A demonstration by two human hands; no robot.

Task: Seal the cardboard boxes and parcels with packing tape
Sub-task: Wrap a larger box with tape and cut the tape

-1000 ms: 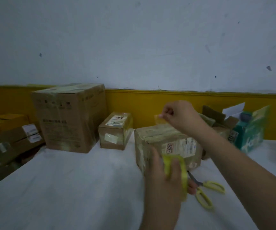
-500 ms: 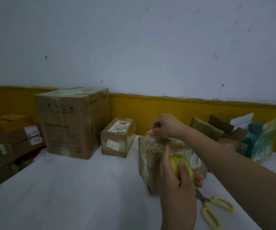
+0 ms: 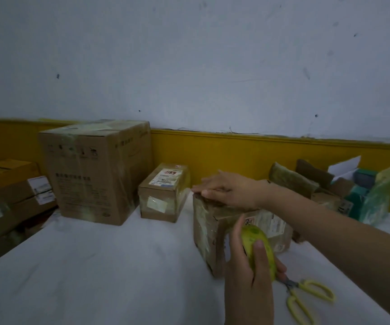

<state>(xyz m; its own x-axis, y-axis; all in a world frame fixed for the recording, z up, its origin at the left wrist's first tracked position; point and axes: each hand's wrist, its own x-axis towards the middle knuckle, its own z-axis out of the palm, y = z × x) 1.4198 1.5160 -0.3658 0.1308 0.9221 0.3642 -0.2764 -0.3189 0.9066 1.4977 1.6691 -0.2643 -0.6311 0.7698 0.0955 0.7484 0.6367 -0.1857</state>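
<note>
A brown cardboard box (image 3: 209, 233) wrapped in clear tape stands on the white table (image 3: 95, 277), right of centre. My right hand (image 3: 224, 190) lies flat on its top, fingers straight, pressing near the far left edge. My left hand (image 3: 248, 261) grips a yellow-green roll of packing tape (image 3: 258, 248) held against the box's near side. The tape strip between roll and box top is hard to make out.
Yellow-handled scissors (image 3: 306, 299) lie on the table just right of my left hand. A small labelled box (image 3: 163, 193) and a big taped carton (image 3: 95, 170) stand behind. Open boxes and a green package (image 3: 374, 195) sit at the far right, more boxes (image 3: 13, 195) at the left.
My right hand came down from pinching the tape end in the air and now lies flat on the box top. The roll in my left hand stays by the box's side.
</note>
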